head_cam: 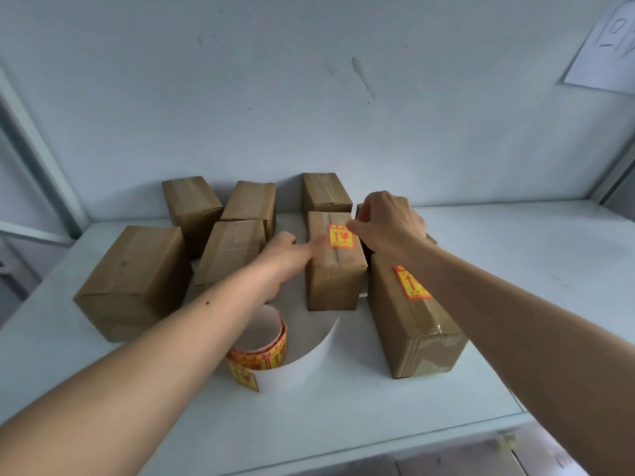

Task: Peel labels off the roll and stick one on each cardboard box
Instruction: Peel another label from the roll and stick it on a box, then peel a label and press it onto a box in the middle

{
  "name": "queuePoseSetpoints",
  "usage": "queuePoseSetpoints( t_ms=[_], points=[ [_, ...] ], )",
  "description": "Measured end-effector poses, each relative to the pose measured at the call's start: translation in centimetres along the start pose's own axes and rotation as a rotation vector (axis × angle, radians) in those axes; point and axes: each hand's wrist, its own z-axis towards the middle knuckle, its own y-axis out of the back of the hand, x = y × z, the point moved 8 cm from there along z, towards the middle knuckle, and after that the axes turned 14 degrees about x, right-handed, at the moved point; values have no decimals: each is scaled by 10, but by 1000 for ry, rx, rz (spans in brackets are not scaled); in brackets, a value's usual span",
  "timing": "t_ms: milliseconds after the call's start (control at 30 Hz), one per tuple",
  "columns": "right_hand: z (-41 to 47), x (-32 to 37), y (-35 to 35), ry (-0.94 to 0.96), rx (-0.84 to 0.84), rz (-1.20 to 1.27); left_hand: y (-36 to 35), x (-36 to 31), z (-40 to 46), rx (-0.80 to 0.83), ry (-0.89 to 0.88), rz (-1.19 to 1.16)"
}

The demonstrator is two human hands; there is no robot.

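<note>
I see both hands on the center cardboard box (335, 266), a matte brown block w/ glossy tape down its top. Left hand (287, 255) has a straight finger pressing the left edge of the yellow-red label (341, 236); right hand (390, 219) curls, fingertips touching the label's upper right corner. Label roll (266, 352) sits near the front of the white table (481, 235), bare white backing strip (309, 359) curling out. Labelled box (412, 317) at right; other boxes (134, 280) plain.

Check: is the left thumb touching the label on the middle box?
Touching. The head view shows the left hand with its thumb tip on the label's left edge, atop the middle box.
</note>
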Motion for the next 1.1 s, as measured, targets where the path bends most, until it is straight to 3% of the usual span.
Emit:
queuePoseSetpoints(
  t_ms=[133,267,367,533,700,933,1100],
  points=[
    [-60,29,2,198,27,121,17,-16,-47,0,-212,96],
    [-117,53,-35,348,276,223,32,-9,-103,-36,-367,124],
    [-143,60,-78,371,426,180,35,12,-133,-6,-377,275],
    [-154,58,-114,336,371,54,24,50,-153,170,-262,631],
    [-148,46,-110,290,253,81,15,55,-154,100,-340,990],
    [-168,49,-85,345,-62,115,17,47,-154,28,-385,727],
    [-172,50,-100,354,-10,246,19,49,-150,-13,-393,574]
  ],
)
